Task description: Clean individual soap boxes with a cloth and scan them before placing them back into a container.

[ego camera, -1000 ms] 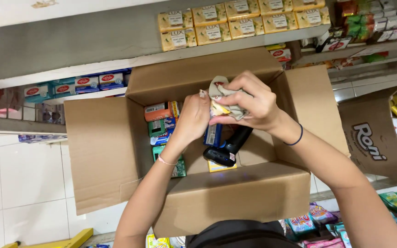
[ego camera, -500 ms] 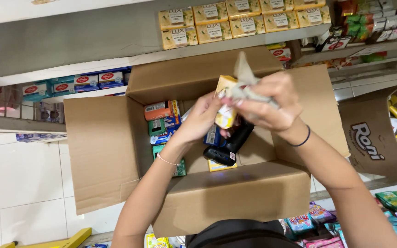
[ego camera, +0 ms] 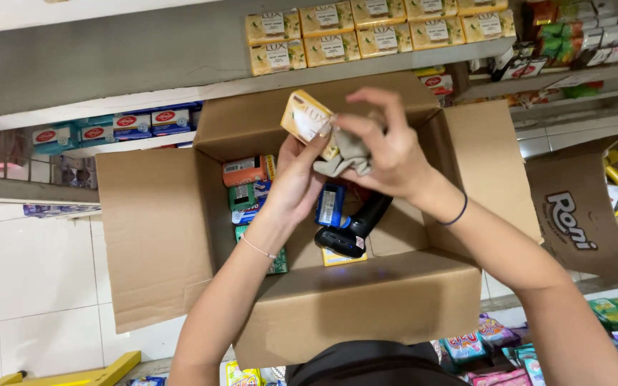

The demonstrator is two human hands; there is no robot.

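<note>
Over an open cardboard box (ego camera: 159, 236), my left hand (ego camera: 296, 179) holds a small yellow soap carton (ego camera: 306, 118) tilted up. My right hand (ego camera: 389, 146) presses a crumpled grey cloth (ego camera: 348, 156) against the carton's lower right side. Both hands touch each other above the box. Inside the box lie several small packs: an orange one (ego camera: 243, 170), green ones (ego camera: 242, 196), a blue one (ego camera: 330, 206), and a black handheld device (ego camera: 355, 227).
Shelves above carry rows of yellow soap cartons (ego camera: 366, 25) and blue and white packs (ego camera: 130, 123). A second cardboard box (ego camera: 574, 214) with yellow and green bottles stands right. Colourful sachets (ego camera: 481, 343) lie at the bottom. White tiled floor (ego camera: 30, 286) is left.
The soap carton has been lifted higher and turned toward the upper left. The cloth, earlier spread above the carton, is now bunched in my right hand against it.
</note>
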